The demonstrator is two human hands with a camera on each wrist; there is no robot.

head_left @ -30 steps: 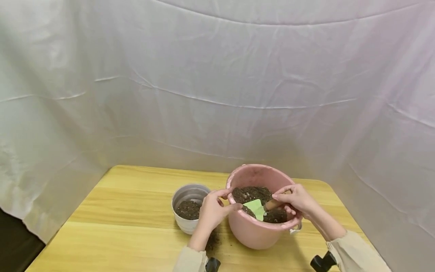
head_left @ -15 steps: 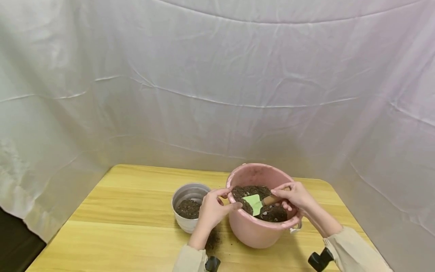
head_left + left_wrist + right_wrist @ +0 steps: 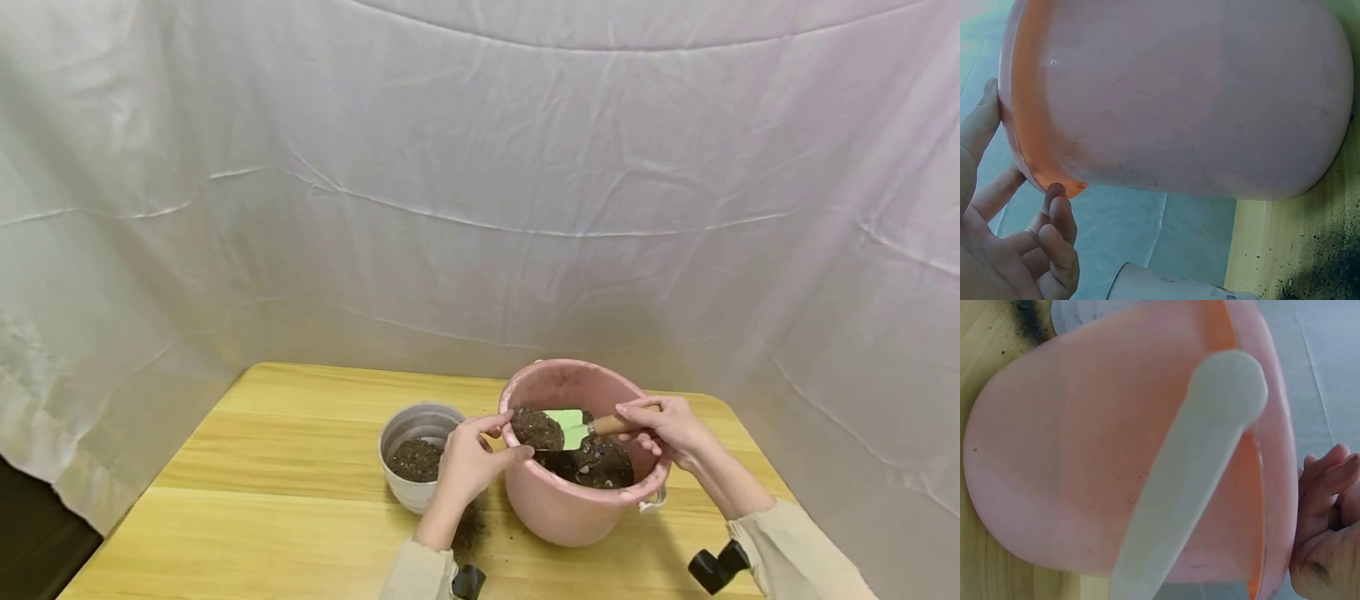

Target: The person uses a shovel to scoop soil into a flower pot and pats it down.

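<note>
Over the pink bucket (image 3: pixel 570 508), the right hand (image 3: pixel 667 425) is gripping a soil-laden green trowel (image 3: pixel 572 427); the left hand (image 3: pixel 468 462) is pinching the bucket's rim.

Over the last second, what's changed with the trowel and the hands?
The right hand has lifted the green trowel out of the soil in the pink bucket; it now sits higher and more level with a scoop of soil on its blade. The left hand still grips the bucket's rim, and the white pot hasn't moved.
</note>
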